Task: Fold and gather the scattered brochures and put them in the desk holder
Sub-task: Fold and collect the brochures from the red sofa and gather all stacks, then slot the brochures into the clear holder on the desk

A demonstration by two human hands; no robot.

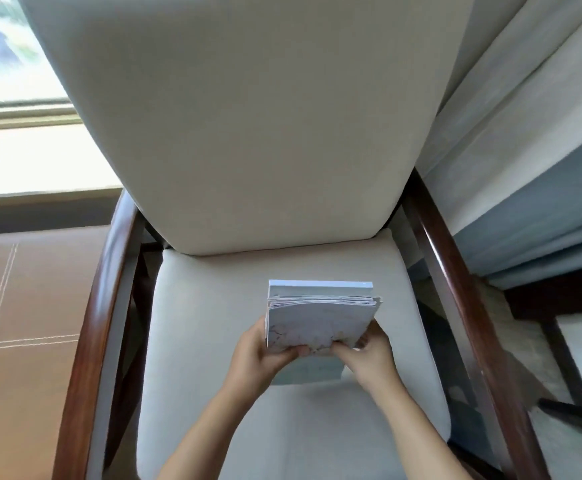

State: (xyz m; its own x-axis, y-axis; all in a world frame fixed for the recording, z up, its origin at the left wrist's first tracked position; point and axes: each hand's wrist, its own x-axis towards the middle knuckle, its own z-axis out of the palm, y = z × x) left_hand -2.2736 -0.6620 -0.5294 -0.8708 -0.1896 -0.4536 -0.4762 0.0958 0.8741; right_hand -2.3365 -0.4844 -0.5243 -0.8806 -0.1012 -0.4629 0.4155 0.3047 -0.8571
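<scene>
The left hand (261, 355) and right hand (365, 355) pinch the near edge of the stack of brochures (320, 317), thumbs on top, above the armchair's seat cushion (213, 323). The stack looks light and thin-leaved and likely to slide apart, so clamping both side edges should hold it better. Its long axis seems to point toward the chair back (248, 133), with the far leaves fanning.

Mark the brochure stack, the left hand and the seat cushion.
brochure stack (320, 318): head view, middle of the facing cover.
left hand (260, 356): head view, back of the hand.
seat cushion (206, 306): head view, bare fabric left of the stack.
</scene>
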